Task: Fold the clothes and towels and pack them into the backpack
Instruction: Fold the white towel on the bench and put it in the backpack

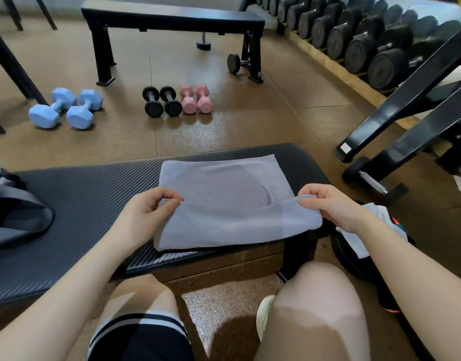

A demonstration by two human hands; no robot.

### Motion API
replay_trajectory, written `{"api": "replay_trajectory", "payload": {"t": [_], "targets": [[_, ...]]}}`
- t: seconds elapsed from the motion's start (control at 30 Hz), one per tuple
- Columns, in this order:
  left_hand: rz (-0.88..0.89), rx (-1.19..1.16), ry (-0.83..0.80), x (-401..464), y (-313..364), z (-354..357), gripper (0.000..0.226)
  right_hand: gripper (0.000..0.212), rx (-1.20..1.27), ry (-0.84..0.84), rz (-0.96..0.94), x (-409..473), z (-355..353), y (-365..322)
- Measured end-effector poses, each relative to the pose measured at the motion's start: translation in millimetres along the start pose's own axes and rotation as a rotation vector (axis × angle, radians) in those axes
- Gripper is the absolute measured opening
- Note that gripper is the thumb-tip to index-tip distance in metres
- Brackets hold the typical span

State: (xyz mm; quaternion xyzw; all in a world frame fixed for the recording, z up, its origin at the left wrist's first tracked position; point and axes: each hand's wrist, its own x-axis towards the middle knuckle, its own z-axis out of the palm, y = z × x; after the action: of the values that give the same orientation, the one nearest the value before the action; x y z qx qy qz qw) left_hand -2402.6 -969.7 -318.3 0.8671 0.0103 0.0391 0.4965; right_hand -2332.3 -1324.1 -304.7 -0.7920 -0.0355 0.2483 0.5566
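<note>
A lavender-grey towel with a faint printed logo lies on the right end of a black padded bench. Its near edge is lifted and curled over toward the far side. My left hand pinches the lifted edge's left corner. My right hand pinches the right corner. A dark grey backpack with loose straps sits at the bench's left end, mostly cut off by the frame. White cloth lies on a black item on the floor to my right.
Blue dumbbells, black dumbbells and pink dumbbells stand on the brown floor beyond the bench. A second black bench is farther back. A dumbbell rack and black machine legs fill the right side.
</note>
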Motion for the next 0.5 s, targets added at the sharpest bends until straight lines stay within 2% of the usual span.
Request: {"api": "replay_trajectory", "payload": {"t": [0.1,0.2,0.4,0.5], "targets": [[-0.050,0.141,0.169,20.8,-0.9,1.7,0.010,0.009,0.035,0.196,-0.083,21.5,2.4,-5.9],[-0.091,0.207,0.244,44.2,-1.1,4.7,0.012,0.015,0.045,0.341,-0.108,52.1,5.7,-12.8],[-0.101,0.327,0.316,91.2,-6.5,14.4,0.017,0.016,-0.182,0.486,-0.059,113.0,6.9,-12.8],[-0.093,0.426,0.322,108.7,-12.5,20.0,0.018,0.015,-0.336,0.497,-0.059,128.3,4.0,-17.5]]}}
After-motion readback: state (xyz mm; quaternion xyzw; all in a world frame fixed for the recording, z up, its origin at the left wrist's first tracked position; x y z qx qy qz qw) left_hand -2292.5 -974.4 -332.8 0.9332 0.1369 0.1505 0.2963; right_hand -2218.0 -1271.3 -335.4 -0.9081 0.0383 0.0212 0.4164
